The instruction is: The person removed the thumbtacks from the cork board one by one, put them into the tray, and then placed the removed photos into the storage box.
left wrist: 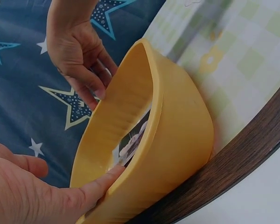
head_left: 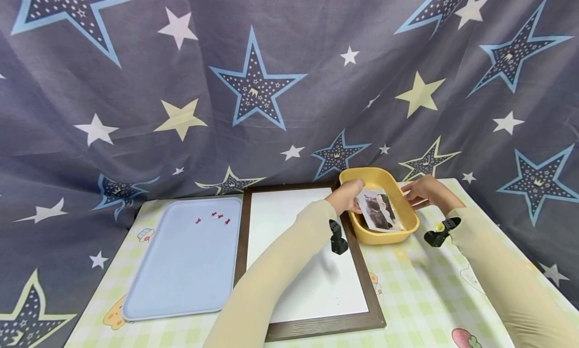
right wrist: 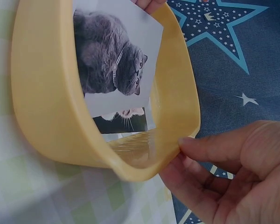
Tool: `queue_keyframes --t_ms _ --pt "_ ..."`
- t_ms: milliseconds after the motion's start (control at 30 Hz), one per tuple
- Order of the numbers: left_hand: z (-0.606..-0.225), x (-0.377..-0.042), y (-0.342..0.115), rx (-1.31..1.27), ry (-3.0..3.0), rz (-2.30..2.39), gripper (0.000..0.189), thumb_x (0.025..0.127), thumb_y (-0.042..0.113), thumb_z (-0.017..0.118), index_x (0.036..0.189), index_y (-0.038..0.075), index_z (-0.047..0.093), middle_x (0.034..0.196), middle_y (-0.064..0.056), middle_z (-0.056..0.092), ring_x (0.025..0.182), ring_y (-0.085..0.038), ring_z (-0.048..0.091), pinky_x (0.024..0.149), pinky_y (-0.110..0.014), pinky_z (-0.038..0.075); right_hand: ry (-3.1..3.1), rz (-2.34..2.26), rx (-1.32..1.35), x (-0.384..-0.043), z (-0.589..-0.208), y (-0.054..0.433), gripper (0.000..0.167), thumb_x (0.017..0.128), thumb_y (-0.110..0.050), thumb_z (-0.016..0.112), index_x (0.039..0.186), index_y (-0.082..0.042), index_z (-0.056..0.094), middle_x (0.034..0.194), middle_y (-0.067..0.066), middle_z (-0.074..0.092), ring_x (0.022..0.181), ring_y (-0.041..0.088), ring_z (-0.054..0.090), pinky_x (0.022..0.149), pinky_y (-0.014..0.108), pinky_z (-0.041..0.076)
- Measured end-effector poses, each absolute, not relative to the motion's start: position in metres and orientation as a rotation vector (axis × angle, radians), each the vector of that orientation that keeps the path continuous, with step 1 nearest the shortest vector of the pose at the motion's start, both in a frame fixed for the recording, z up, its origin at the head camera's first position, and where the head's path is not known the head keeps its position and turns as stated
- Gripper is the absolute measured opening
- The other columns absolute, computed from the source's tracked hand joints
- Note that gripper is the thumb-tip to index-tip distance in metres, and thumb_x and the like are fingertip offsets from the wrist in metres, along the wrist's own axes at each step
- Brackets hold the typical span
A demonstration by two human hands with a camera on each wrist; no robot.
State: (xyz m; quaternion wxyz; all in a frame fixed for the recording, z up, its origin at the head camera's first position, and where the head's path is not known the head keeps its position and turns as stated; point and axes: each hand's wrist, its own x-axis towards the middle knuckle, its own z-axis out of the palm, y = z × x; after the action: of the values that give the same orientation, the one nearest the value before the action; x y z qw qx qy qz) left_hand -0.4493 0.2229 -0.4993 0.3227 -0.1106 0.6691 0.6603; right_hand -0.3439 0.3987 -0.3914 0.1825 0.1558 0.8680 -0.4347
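Observation:
A yellow plastic basin [head_left: 409, 217] stands at the back right with printed photos inside. The uppermost photo, of a grey cat [right wrist: 109, 53], is tilted up over another photo [right wrist: 123, 122] that shows a whiskered muzzle. My left hand [head_left: 347, 196] reaches over the basin's left rim and pinches the edge of the grey cat photo; the left wrist view hides most of that photo behind the basin wall. On the opposite side, my right hand [right wrist: 242, 168] grips the basin rim, thumb on top and fingers beneath.
A white board [head_left: 312, 287] in a dark brown frame lies beside the basin's left side. Further left is a pale blue tray [head_left: 181, 267] with several red push pins [head_left: 219, 216] on it. A checked cloth [head_left: 407, 297] covers the table, and a star-patterned curtain [head_left: 271, 152] hangs behind.

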Motion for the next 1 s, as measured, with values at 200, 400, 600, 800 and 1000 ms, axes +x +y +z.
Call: queue_keyframes --t_ms 200,400,600,800,1000 --pt "-0.415 -0.372 0.183 -0.196 1.725 1.755 0.056 0.106 0.022 0.044 0.157 0.004 0.034 0.161 -0.036 0.023 0.146 -0.055 0.030 0.108 -0.059 0.048 2.446 -1.234 0.443 -0.344 -0.392 0.400 0.051 0.094 0.008 0.060 0.143 0.014 0.047 0.075 -0.005 0.069 0.072 0.012 0.066 0.083 0.041 0.063" --pt "-0.578 -0.511 0.257 -0.266 1.748 1.710 0.058 0.101 0.040 0.054 0.154 0.019 0.043 0.155 -0.037 0.034 0.133 -0.058 0.046 0.093 -0.063 0.054 2.451 -1.240 0.421 -0.343 -0.393 0.400 0.051 0.093 0.009 0.060 0.142 0.015 0.048 0.076 -0.006 0.068 0.073 0.012 0.066 0.083 0.040 0.064" --pt "-0.610 -0.538 0.274 -0.280 1.744 1.672 0.061 0.100 0.042 0.055 0.156 0.022 0.040 0.156 -0.036 0.034 0.133 -0.057 0.047 0.092 -0.063 0.054 2.452 -1.236 0.419 -0.344 -0.392 0.402 0.050 0.093 0.009 0.060 0.141 0.015 0.048 0.077 -0.004 0.070 0.075 0.015 0.067 0.081 0.040 0.064" --pt "-0.622 -0.549 0.280 -0.272 1.740 1.670 0.062 0.099 0.041 0.053 0.156 0.021 0.039 0.156 -0.036 0.034 0.134 -0.056 0.046 0.094 -0.062 0.054 2.439 -1.231 0.410 -0.345 -0.391 0.399 0.050 0.094 0.007 0.060 0.142 0.015 0.047 0.076 -0.007 0.069 0.076 0.013 0.067 0.080 0.037 0.063" --pt "-0.628 -0.555 0.284 -0.264 1.742 1.651 0.063 0.098 0.043 0.054 0.156 0.024 0.039 0.158 -0.033 0.032 0.137 -0.055 0.044 0.093 -0.064 0.054 2.410 -1.248 0.424 -0.345 -0.391 0.399 0.052 0.094 0.008 0.059 0.144 0.015 0.045 0.074 -0.008 0.069 0.073 0.011 0.066 0.078 0.036 0.064"
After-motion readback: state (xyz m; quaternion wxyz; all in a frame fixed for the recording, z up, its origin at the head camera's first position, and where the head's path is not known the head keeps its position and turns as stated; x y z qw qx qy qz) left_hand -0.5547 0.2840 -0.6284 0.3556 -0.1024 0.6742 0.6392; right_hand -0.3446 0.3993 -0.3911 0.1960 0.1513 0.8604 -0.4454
